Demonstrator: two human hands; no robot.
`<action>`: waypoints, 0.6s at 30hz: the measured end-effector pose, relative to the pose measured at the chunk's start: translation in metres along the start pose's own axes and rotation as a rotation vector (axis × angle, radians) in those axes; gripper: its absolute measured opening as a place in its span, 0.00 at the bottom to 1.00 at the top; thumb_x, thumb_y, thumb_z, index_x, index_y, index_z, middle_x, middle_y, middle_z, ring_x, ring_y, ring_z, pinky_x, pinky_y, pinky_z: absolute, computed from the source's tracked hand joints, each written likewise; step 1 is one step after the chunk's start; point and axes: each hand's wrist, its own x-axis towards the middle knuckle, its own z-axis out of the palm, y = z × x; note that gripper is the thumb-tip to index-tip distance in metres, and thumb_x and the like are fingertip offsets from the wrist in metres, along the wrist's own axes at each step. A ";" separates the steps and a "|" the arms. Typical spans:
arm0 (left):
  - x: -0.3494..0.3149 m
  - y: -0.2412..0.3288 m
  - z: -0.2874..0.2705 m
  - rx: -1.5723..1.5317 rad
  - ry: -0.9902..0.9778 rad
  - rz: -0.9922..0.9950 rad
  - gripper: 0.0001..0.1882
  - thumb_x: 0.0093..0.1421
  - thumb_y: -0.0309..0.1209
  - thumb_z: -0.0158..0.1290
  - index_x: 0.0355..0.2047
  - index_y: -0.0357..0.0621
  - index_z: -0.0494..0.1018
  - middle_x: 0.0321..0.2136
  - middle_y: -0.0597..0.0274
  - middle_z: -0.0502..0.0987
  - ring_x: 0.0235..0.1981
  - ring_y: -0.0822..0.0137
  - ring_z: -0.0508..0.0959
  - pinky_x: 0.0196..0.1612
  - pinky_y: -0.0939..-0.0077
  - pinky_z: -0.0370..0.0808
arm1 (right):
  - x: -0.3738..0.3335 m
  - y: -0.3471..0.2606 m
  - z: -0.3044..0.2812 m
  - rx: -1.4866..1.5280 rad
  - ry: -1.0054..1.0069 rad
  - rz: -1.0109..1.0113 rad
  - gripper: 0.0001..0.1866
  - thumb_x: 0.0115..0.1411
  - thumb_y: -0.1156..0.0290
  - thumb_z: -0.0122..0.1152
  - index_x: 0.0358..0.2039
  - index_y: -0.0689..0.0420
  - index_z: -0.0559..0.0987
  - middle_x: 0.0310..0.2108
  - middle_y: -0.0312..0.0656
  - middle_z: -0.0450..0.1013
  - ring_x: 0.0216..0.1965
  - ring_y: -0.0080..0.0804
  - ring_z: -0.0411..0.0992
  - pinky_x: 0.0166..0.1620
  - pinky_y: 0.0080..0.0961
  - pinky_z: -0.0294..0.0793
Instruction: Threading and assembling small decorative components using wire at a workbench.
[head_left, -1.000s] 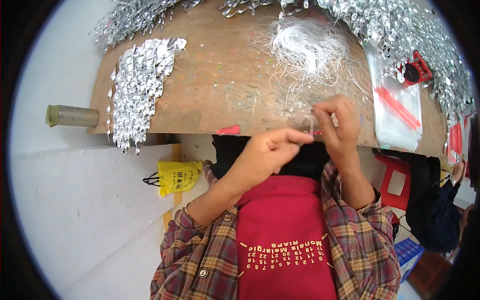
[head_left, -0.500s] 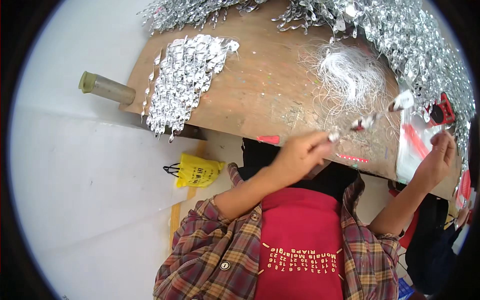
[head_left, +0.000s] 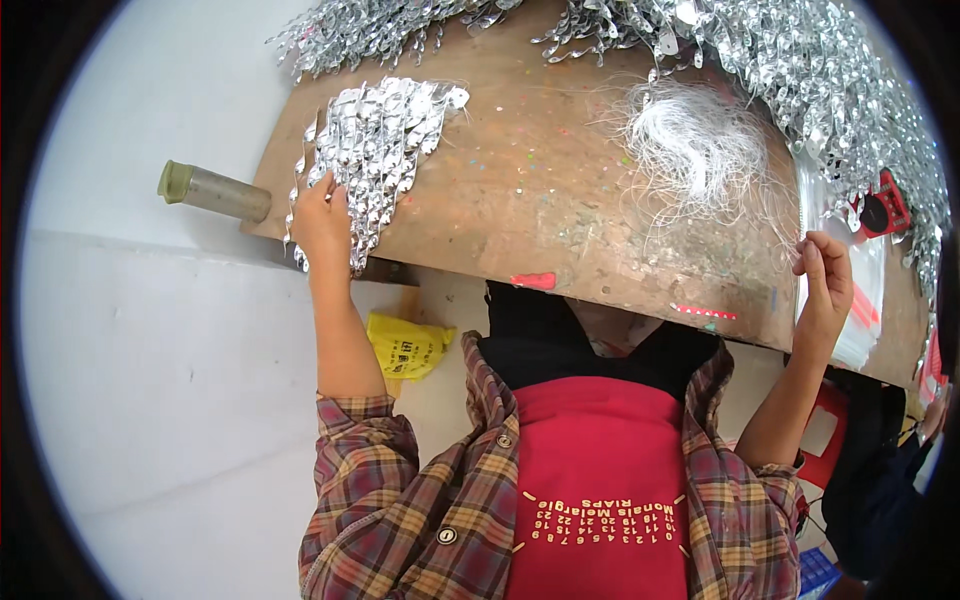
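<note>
A bundle of shiny silver twisted strands [head_left: 385,125] lies fanned out on the left part of the brown table. My left hand [head_left: 325,230] is over its near left edge, the fingers closed on a silver strand among the others. At the right my right hand [head_left: 828,280] is raised by the clear plastic bags [head_left: 862,315], thumb and fingertips pinched together. Whatever those fingers hold is too fine to make out. Loose ends from a tangled heap of white thread [head_left: 695,145] reach toward this hand.
More silver strands [head_left: 800,90] are heaped along the far and right edges. A red and black object [head_left: 885,212] sits beside the bags. A capped metal tube [head_left: 215,190] juts out at the table's left. Below hangs a yellow bag [head_left: 410,345]. A red piece [head_left: 533,281] lies at the front edge.
My left hand has swung from the table's front middle to the silver bundle at the left, taking the strand along. My right hand has shifted left, toward the thread ends.
</note>
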 end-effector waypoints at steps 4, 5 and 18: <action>0.006 0.004 0.020 -0.036 -0.055 0.019 0.15 0.51 0.34 0.53 0.40 0.43 0.75 0.33 0.52 0.76 0.33 0.58 0.76 0.38 0.68 0.70 | -0.001 0.008 -0.021 -0.078 0.133 -0.022 0.09 0.58 0.75 0.53 0.39 0.62 0.74 0.34 0.36 0.72 0.31 0.18 0.66 0.35 0.16 0.66; 0.002 0.008 0.020 -0.083 -0.044 0.065 0.13 0.50 0.32 0.54 0.37 0.43 0.75 0.32 0.52 0.77 0.33 0.57 0.76 0.37 0.68 0.70 | 0.002 0.010 -0.022 -0.103 0.180 -0.030 0.09 0.57 0.76 0.53 0.39 0.62 0.74 0.35 0.37 0.72 0.31 0.19 0.67 0.35 0.16 0.66; -0.026 0.034 -0.012 -0.206 0.076 0.312 0.15 0.57 0.28 0.49 0.44 0.36 0.71 0.42 0.55 0.74 0.44 0.61 0.72 0.50 0.71 0.65 | 0.073 0.024 -0.027 -0.612 0.144 -0.059 0.15 0.54 0.76 0.55 0.43 0.50 0.74 0.31 0.33 0.71 0.26 0.16 0.65 0.29 0.16 0.67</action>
